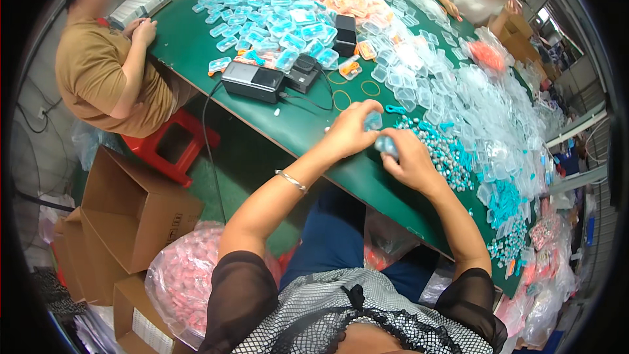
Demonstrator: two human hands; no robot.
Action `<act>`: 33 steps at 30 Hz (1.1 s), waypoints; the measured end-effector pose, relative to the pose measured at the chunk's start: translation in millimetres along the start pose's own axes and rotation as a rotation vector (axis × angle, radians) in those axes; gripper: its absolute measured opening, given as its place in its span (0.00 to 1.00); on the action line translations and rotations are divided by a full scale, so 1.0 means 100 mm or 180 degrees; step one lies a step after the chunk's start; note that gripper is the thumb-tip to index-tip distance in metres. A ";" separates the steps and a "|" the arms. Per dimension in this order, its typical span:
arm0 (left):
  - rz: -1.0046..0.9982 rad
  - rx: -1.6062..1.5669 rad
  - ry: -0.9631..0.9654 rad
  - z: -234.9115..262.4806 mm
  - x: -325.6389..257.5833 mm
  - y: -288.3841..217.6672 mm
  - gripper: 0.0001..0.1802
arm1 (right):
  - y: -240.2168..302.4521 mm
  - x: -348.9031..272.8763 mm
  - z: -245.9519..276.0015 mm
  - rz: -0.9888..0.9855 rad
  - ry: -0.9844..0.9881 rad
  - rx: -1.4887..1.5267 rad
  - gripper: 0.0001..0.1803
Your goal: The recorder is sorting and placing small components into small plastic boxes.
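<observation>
Over the table's near edge my left hand [352, 132] is closed round a small clear plastic case [373, 120], its fingertips partly hidden behind it. Close beside it, my right hand [414, 161] grips another small clear case [386, 147] with a bluish tint; whether the two pieces belong together I cannot tell. Just beyond my right hand lies a heap of small silver-and-teal pieces [444, 157]. A teal strap-like piece [395, 109] rests at the heap's far left, near my left fingertips.
Clear empty cases [498, 111] pile along the right of the green table [288, 124]. Filled teal cases [262, 19] spread at the back. A black device [253, 81] with a cable stands left of my hands, near rubber bands [370, 88]. Two people sit across; cardboard boxes [131, 210] stand lower left.
</observation>
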State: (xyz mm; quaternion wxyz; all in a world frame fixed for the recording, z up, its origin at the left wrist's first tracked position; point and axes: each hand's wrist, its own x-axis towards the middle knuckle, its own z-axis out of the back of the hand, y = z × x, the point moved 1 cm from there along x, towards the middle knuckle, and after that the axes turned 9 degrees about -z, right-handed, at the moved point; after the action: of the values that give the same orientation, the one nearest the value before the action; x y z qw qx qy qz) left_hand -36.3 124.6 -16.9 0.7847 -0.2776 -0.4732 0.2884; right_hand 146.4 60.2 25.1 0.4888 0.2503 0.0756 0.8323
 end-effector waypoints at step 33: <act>0.0736 0.2551 0.0953 1.51 1.01 0.50 0.37 | -0.07 -1.16 0.74 -0.1638 -0.0518 0.0991 0.15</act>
State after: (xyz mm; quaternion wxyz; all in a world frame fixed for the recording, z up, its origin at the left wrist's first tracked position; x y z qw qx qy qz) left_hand -142.9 255.0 66.6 0.8528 -0.0413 -0.1710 0.4916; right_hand 234.3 -43.8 47.0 0.6436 0.3607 0.2237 0.6369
